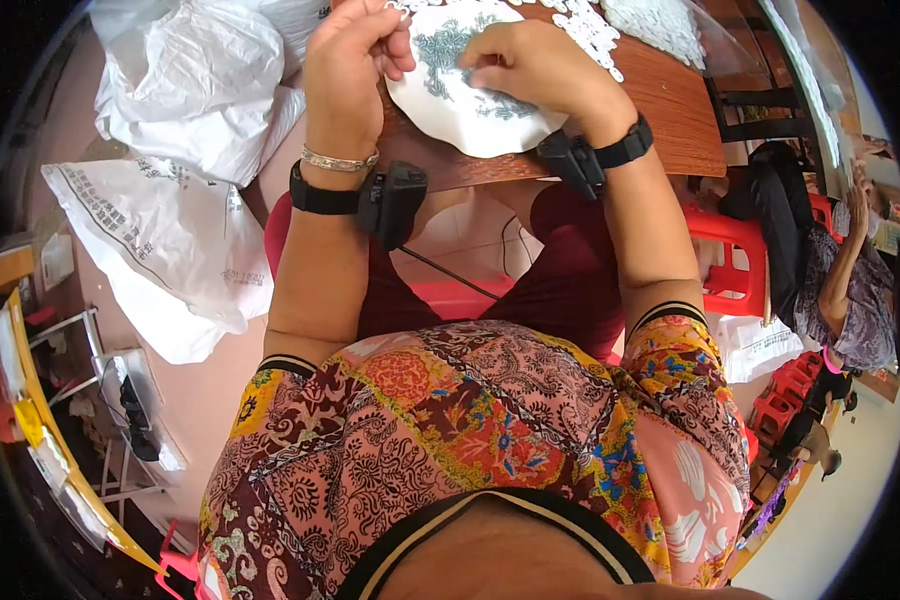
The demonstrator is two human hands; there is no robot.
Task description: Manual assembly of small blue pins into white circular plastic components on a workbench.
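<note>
A white, wavy-edged sheet or shallow dish (pixel 470 130) lies at the table's near edge, bearing a spread of small dark grey pieces (pixel 445 55) too fine to name. My left hand (pixel 360 55) is raised at its left side. Thumb and fingertips there pinch a small white ring-like piece (pixel 400 8), partly cut off by the top of the picture. Over the dark pieces, my right hand (pixel 540 65) has its fingers bent down and thumb near the forefinger; whatever they hold is hidden. Both wrists wear black strapped devices.
Small white plastic pieces (pixel 585 30) lie loose on the brown wooden table (pixel 670 115), beside a heap of more (pixel 660 30) at the far right. White sacks (pixel 185 85) stand on the floor at left. A red stool (pixel 725 255) and another person (pixel 850 290) are at right.
</note>
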